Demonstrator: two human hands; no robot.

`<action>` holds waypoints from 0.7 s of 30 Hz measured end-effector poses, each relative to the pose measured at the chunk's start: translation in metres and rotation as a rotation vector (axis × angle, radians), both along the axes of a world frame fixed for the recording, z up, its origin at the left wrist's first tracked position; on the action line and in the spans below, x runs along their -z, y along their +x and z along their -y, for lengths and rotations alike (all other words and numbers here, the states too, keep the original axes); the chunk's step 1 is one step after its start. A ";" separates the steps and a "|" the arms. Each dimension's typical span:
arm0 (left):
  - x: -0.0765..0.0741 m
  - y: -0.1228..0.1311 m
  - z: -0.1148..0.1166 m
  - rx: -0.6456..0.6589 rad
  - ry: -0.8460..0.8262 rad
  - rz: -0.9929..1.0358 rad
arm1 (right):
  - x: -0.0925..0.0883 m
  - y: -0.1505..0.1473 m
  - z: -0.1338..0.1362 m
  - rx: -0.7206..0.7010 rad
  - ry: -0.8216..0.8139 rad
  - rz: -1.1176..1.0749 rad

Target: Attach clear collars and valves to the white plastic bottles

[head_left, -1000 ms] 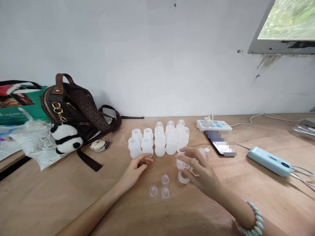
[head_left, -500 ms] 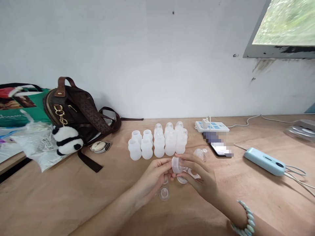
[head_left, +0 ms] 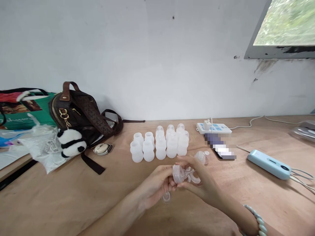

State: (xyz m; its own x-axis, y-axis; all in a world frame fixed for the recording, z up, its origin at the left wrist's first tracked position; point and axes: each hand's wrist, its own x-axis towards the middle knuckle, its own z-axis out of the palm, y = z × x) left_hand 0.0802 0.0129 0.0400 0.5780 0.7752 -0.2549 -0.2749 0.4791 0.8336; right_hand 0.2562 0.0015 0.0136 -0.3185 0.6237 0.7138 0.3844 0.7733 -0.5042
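the fingers [head_left: 165, 171] of the left hand [head_left: 154, 188] are clamped on the left side of a clear ridged piece [head_left: 178, 173], thumb toward the far side and the others curled beneath. the right hand [head_left: 202, 180] closes on the same piece from the right, its thumb at the near edge and its fingertips at the far edge, with a gap before the palm. the piece lies on its side between the two hands, just above the bench [head_left: 118, 200], its ridged end facing left and a clear narrower part pointing right into the right hand.

a clear round part [head_left: 166, 197] lies on the near side, partly behind the left hand. a whitish ring [head_left: 195, 178] shows past the right hand, partly covered by it; a clear dome [head_left: 200, 156] sits just beyond.

farther off stand milky bottles: four open bottles [head_left: 149, 151] on the left, and touching them on the right a cluster of capped bottles [head_left: 171, 149] with clear domed tops.

on the right are a phone [head_left: 219, 149], its screen blurred, a power strip [head_left: 214, 127] on the far side, and a light blue device [head_left: 269, 164] with cables. on the left are a beige mouse-like object [head_left: 101, 149] and a dark backpack [head_left: 81, 114] with a panda plush [head_left: 72, 143] near a clear plastic bag [head_left: 46, 147].
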 end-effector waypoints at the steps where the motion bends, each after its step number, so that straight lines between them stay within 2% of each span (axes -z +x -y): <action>1: -0.002 0.000 0.001 0.017 0.002 0.006 | -0.001 0.000 0.001 -0.015 -0.033 -0.005; 4: -0.009 -0.001 0.005 0.068 -0.018 0.038 | -0.003 -0.001 0.003 -0.083 -0.121 -0.107; 7: -0.014 -0.004 0.006 0.128 -0.058 0.063 | -0.004 -0.002 0.001 -0.206 -0.314 -0.316; 10: -0.013 -0.013 0.002 0.161 -0.037 0.067 | -0.007 0.002 -0.004 -0.305 -0.468 -0.479; 12: -0.008 -0.025 -0.005 0.128 0.052 -0.030 | -0.010 0.008 -0.008 -0.286 -0.489 -0.526; 15: 0.005 -0.051 -0.020 0.039 0.298 -0.341 | -0.013 0.018 -0.012 -0.206 -0.480 -0.540; 21: 0.039 -0.093 -0.042 0.036 0.424 -0.538 | -0.015 0.032 -0.018 -0.010 -0.477 -0.470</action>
State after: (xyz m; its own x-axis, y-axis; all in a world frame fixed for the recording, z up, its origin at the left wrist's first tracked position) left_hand -0.0126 0.0550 0.0014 0.4835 0.8539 -0.1926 0.2399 0.0824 0.9673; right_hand 0.2886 0.0197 0.0287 -0.0484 0.9040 0.4248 0.0340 0.4265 -0.9039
